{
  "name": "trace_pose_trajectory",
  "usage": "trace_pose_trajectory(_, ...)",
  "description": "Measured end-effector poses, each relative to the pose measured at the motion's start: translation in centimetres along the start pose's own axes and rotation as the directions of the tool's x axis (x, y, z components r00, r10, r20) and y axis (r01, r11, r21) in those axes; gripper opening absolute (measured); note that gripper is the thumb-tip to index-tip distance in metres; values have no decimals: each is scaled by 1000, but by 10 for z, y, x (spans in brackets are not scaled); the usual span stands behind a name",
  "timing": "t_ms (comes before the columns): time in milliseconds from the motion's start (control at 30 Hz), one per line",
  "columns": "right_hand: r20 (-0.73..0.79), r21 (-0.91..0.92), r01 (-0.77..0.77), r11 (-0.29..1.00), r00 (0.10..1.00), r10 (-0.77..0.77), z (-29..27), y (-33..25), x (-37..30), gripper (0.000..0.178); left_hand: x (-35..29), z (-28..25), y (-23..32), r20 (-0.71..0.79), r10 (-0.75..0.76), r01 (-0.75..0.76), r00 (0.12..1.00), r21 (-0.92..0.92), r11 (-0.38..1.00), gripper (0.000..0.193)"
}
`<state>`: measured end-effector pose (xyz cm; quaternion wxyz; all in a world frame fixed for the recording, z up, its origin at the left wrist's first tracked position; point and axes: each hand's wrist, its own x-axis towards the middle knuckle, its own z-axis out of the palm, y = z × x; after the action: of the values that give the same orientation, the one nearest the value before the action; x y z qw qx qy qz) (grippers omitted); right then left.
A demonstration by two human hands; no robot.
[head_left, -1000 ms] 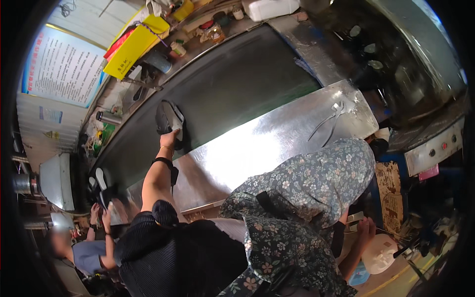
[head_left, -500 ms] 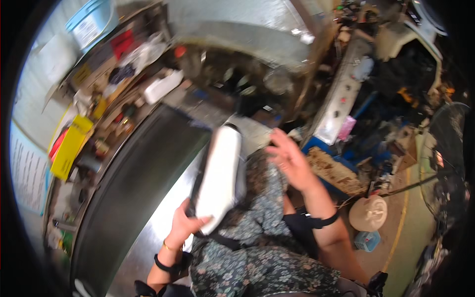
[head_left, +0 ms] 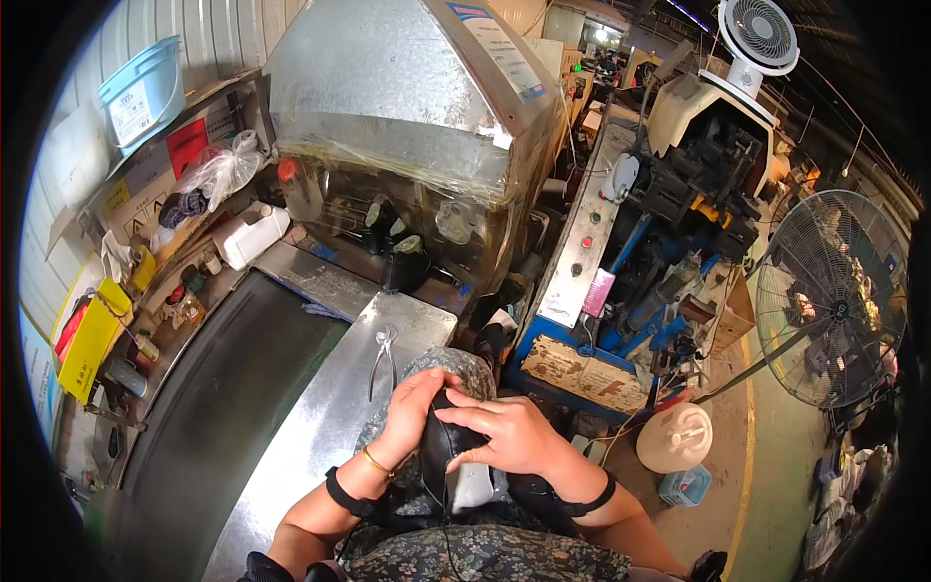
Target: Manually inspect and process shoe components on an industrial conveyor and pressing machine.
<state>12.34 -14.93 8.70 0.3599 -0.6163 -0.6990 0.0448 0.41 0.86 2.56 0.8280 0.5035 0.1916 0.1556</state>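
A black shoe (head_left: 438,451) with a thin lace rests over my lap, its upper facing up. White material (head_left: 473,485) shows at its end nearer my body. My left hand (head_left: 412,417) presses along the shoe's left side near the far end, fingers close together. From the right, my right hand (head_left: 509,434) grips the same shoe, with fingers bent across its top and the thumb lower down. My fingers cover part of the upper. Beyond my hands, metal pincers (head_left: 382,361) lie on the shiny metal tabletop (head_left: 291,451).
A dark conveyor belt (head_left: 228,407) curves along my left. Several black shoes (head_left: 402,254) stand at the opening of a metal hooded machine (head_left: 388,87). To the right are a machine with a button panel (head_left: 580,238), a beige jug (head_left: 674,436), a blue basket (head_left: 685,485) and a large fan (head_left: 839,306).
The shoe has turned over from white underside to black upper and come lower toward my lap. My right hand has come in from the right and taken hold of it.
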Motion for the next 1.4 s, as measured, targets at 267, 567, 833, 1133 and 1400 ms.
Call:
trace_pose_trajectory(267,-36,662,-299,688,903,428,89,19,-51,57,-43,14,29,266,549,-458,792,854,247,51)
trace_pose_trajectory(567,7,969,-150,198,812,584,53,39,-73,31,-11,2,41,39,140,-145,989,272,951,51)
trace_pose_trajectory(833,437,593,-769,240,558,706,71,36,-56,52,-7,-13,-6,66,184,-194,981,467,863,54)
trace_pose_trajectory(1133,-96,-450,-254,856,967,236,58,32,-19,40,6,-13,8,55,122,-134,991,458,879,55)
trace_pose_trajectory(1400,330,266,-702,660,710,622,52,14,-88,53,-6,-14,2,126,176,-216,976,527,822,53)
